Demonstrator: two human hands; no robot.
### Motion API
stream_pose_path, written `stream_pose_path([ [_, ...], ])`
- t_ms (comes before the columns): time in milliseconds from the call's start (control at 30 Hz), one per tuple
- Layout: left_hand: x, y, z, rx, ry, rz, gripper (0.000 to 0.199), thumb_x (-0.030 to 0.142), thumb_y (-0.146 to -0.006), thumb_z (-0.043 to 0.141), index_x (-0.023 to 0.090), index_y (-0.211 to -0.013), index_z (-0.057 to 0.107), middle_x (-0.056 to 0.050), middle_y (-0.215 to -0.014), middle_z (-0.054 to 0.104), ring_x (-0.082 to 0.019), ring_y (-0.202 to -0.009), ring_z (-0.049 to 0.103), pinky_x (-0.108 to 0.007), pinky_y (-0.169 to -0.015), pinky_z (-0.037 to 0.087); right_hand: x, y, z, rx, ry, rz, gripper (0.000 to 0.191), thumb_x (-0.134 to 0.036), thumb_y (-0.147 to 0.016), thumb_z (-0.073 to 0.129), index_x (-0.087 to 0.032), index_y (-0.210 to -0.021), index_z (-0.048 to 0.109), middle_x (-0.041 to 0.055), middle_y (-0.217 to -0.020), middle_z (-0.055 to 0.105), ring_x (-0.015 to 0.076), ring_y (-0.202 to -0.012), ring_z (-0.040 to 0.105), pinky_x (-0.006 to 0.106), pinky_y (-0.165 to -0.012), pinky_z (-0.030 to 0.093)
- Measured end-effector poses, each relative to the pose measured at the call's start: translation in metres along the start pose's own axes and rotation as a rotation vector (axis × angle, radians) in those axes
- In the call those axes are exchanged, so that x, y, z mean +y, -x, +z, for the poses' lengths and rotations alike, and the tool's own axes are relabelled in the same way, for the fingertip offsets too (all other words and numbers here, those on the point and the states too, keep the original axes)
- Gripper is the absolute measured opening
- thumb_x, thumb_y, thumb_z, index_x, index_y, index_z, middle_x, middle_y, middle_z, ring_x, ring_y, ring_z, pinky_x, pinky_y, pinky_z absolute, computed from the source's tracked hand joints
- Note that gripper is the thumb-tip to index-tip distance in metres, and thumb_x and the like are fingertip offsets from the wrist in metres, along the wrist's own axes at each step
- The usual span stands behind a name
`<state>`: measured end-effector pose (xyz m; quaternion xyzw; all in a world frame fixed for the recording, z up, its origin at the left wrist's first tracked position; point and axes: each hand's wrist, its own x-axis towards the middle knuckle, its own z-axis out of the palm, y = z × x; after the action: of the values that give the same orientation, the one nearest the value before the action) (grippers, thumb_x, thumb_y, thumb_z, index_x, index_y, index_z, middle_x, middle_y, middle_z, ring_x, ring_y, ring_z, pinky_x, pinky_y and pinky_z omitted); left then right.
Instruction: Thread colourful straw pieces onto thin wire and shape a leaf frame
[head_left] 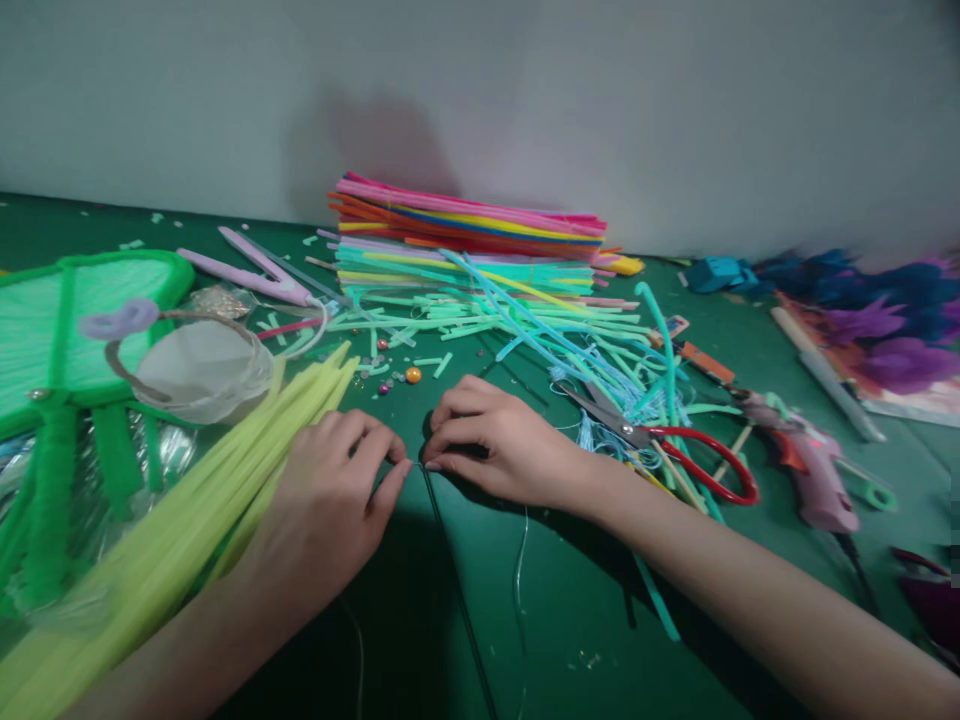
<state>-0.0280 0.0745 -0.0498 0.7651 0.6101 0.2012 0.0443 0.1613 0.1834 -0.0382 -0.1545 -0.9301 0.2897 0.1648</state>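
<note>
My left hand (337,485) is closed in a pinch at the middle of the table, on what looks like a thin clear thread (519,575). My right hand (499,440) lies just across from it, also pinched, near the top end of a thin dark rod (454,575). The thread seems to run in the small gap between both sets of fingertips, at the rod's tip. Loose thread trails below each hand. Yellow pipe cleaners (195,500) lie in a bundle beneath my left forearm. Several beads, one of them an orange bead (413,375), lie beyond my fingers.
Red-handled scissors (709,465) lie right of my right wrist, amid cut blue pipe cleaners. A pink glue gun (814,475) sits farther right. Coloured pipe cleaners (472,225) are stacked by the wall. At left are a green fan-shaped piece (49,410) and a whitish cup (206,365).
</note>
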Motion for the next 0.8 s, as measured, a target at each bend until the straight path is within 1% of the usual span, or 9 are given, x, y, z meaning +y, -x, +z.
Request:
stream_pose_path([
  [100, -0.003, -0.004, 0.002, -0.003, 0.119, -0.033, 0.012, 0.029, -0.09, 0.064, 0.022, -0.099, 0.069, -0.005, -0.097, 0.067, -0.025, -0.093, 0.059, -0.041, -0.083, 0.042, 0.0, 0.001, 0.001, 0.0, -0.004, 0.009, 0.011, -0.017, -0.09, 0.064, -0.018, -0.091, 0.075, 0.0056, -0.093, 0.065, 0.0195, -0.092, 0.054, 0.034, -0.084, 0.047],
  [233, -0.006, -0.014, 0.002, -0.077, 0.242, -0.162, 0.005, 0.029, -0.082, 0.075, 0.027, -0.086, 0.073, 0.0, -0.089, 0.071, -0.023, -0.089, 0.061, -0.039, -0.08, 0.042, 0.002, 0.002, 0.001, 0.017, -0.041, 0.03, 0.008, -0.017, -0.089, 0.068, -0.018, -0.09, 0.076, 0.005, -0.09, 0.066, 0.019, -0.091, 0.055, 0.033, -0.083, 0.047],
  [333, -0.006, -0.019, 0.0, -0.134, 0.302, -0.216, 0.002, 0.027, -0.081, 0.075, 0.027, -0.079, 0.073, 0.002, -0.085, 0.072, -0.023, -0.087, 0.061, -0.038, -0.078, 0.042, 0.001, 0.002, -0.002, -0.007, -0.07, 0.055, 0.007, -0.017, -0.087, 0.07, -0.017, -0.09, 0.077, 0.0051, -0.089, 0.066, 0.0186, -0.091, 0.055, 0.032, -0.084, 0.047],
  [467, -0.007, -0.021, -0.002, -0.166, 0.337, -0.23, 0.006, 0.027, -0.081, 0.073, 0.027, -0.076, 0.074, 0.002, -0.083, 0.072, -0.022, -0.087, 0.06, -0.039, -0.079, 0.041, -0.001, 0.001, -0.009, -0.069, -0.061, 0.098, 0.011, -0.014, -0.087, 0.07, -0.019, -0.093, 0.078, 0.0056, -0.092, 0.068, 0.0186, -0.095, 0.057, 0.033, -0.088, 0.046],
  [667, -0.009, -0.022, -0.002, -0.17, 0.367, -0.225, 0.007, 0.026, -0.082, 0.073, 0.028, -0.076, 0.074, 0.002, -0.084, 0.071, -0.023, -0.089, 0.06, -0.04, -0.082, 0.041, -0.002, 0.001, -0.011, -0.021, -0.107, 0.153, 0.018, -0.014, -0.085, 0.072, -0.02, -0.101, 0.074, 0.0032, -0.095, 0.073, 0.0173, -0.093, 0.063, 0.033, -0.088, 0.047],
  [733, -0.012, -0.021, -0.003, -0.176, 0.375, -0.209, 0.006, 0.027, -0.083, 0.071, 0.028, -0.078, 0.075, 0.001, -0.085, 0.072, -0.023, -0.09, 0.061, -0.04, -0.082, 0.042, -0.003, 0.002, -0.01, -0.024, -0.086, 0.147, 0.015, -0.015, -0.085, 0.072, -0.02, -0.099, 0.073, 0.0027, -0.093, 0.073, 0.0174, -0.091, 0.063, 0.032, -0.087, 0.047],
  [800, -0.016, -0.019, -0.004, -0.19, 0.396, -0.184, 0.006, 0.029, -0.085, 0.07, 0.028, -0.084, 0.075, 0.001, -0.09, 0.072, -0.023, -0.092, 0.061, -0.039, -0.084, 0.043, -0.004, 0.003, -0.009, -0.041, -0.045, 0.131, 0.009, -0.015, -0.086, 0.07, -0.019, -0.095, 0.073, 0.0035, -0.091, 0.071, 0.0178, -0.091, 0.062, 0.032, -0.086, 0.046],
])
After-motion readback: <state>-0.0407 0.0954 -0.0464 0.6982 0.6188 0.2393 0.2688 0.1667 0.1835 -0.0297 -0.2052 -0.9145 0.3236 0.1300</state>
